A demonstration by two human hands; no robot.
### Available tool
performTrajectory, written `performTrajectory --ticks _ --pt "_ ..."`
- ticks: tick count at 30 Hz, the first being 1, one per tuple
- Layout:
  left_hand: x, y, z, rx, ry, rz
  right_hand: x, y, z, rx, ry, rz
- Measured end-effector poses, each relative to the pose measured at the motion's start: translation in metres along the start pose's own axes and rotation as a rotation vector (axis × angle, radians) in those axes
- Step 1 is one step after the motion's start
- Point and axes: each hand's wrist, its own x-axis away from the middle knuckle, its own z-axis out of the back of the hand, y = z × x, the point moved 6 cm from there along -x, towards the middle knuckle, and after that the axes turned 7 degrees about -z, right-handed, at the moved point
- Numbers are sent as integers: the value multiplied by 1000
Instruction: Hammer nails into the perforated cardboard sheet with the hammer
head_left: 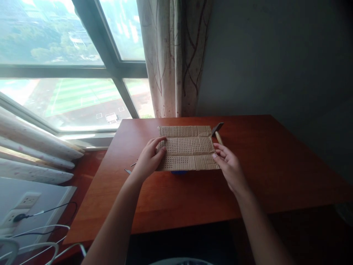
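A flat piece of brown cardboard (pixel 189 147), punched with rows of small holes, lies on the wooden table (pixel 275 162). My left hand (pixel 149 158) grips its left edge, thumb on top and fingers curled at the edge. My right hand (pixel 228 163) holds the right edge with its fingers bent against it. Something blue (pixel 179 172) peeks out under the cardboard's near edge. A hammer (pixel 217 131) with a wooden handle lies just past the cardboard's far right corner, close to my right hand.
Two nails (pixel 131 167) lie on the table left of my left hand. A window and a patterned curtain (pixel 173 55) stand behind the table. A wall socket with cables (pixel 24 209) is at the lower left.
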Motion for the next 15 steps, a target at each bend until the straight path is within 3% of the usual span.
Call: performTrajectory --ticks 7,15 --pt "-17 -11 -12 280 -25 168 -5 -1 0 -51 10 -23" --pt "-7 -9 -7 274 -23 160 6 6 -1 -29 1 -36"
